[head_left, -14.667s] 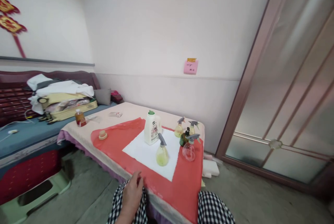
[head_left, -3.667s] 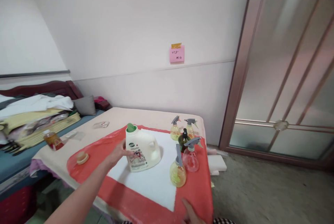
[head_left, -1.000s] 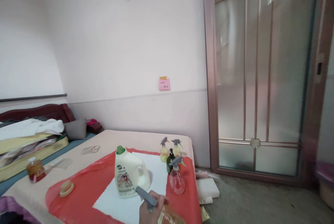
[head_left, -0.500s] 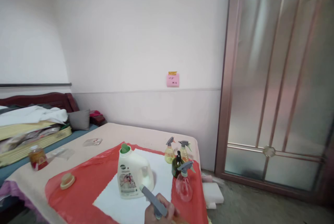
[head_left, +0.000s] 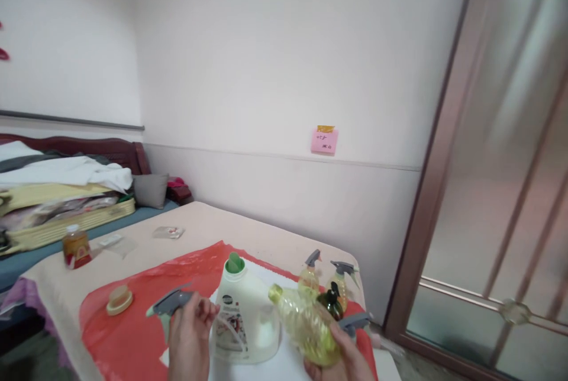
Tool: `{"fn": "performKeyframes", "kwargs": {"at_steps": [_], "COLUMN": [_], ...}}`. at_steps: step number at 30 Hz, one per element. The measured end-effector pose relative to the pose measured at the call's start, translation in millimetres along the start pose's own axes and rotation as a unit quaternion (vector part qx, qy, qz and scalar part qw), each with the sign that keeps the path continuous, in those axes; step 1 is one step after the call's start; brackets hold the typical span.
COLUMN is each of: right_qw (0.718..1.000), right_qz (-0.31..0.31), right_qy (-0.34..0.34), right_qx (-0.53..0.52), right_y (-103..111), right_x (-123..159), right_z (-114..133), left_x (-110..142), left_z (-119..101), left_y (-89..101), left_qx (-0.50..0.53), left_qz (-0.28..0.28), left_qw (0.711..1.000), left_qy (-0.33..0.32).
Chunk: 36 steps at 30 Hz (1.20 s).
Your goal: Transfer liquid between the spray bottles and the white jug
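My left hand is closed on a grey spray-trigger head, held apart from its bottle. My right hand grips a yellow-tinted plastic spray bottle from below; the bottle is tilted, its open neck pointing up and left. Between my hands a white detergent jug with a green cap stands on a white sheet over a red plastic cover.
Behind the held bottle stand two small spray bottles, a dark green pump bottle and another grey trigger. A tan round lid, a jar and a clear wrapper lie left. Bedding is piled far left; a sliding door stands right.
The spray head has come off the yellow bottle: my left hand now holds the head, my right hand the bottle. The camera has tipped down and turned left.
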State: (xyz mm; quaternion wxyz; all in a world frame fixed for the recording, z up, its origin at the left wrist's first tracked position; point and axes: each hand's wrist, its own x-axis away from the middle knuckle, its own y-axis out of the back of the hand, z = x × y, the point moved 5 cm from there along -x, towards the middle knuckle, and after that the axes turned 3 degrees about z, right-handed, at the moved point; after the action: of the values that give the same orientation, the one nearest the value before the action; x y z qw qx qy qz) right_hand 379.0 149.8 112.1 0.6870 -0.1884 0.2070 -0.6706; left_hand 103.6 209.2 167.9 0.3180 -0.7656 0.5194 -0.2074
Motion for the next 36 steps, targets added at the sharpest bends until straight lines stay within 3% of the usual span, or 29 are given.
{"fn": "performKeyframes", "kwargs": {"at_steps": [2,6,12,16,24,29,36], "right_qw": [0.998,0.992,0.962,0.923,0.823,0.767,0.703], "right_qz": [-0.036,-0.043,-0.034,-0.013,0.041,0.081,0.09], "right_qy": [-0.013,0.016,0.027,0.032,0.053,0.066,0.069], "right_qx": [-0.051,0.119,0.268,0.384,0.564,0.633,0.702], "right_y": [-20,-57,-82,-105,-152,-185,-215], "right_x": [-20,-59,-96,-105,-119,-131,-147], "right_z": [17,53,79,98,133,150,160], "left_x": [-8,-20,-30,-32,-24,-22,-22], "left_z": [9,6,-4,3,18,19,14], "left_y": [11.4,26.1,38.8,39.6,30.5,33.2,31.2], "left_qx": [-0.014,-0.034,-0.015,-0.014,-0.025,-0.01,0.015], "left_qz": [-0.016,-0.031,-0.068,-0.083,-0.019,-0.028,-0.029], "left_qw": [1.0,0.999,0.998,0.996,0.997,0.996,0.996], "left_qy": [0.011,-0.003,-0.011,0.019,0.068,0.081,0.087]}}
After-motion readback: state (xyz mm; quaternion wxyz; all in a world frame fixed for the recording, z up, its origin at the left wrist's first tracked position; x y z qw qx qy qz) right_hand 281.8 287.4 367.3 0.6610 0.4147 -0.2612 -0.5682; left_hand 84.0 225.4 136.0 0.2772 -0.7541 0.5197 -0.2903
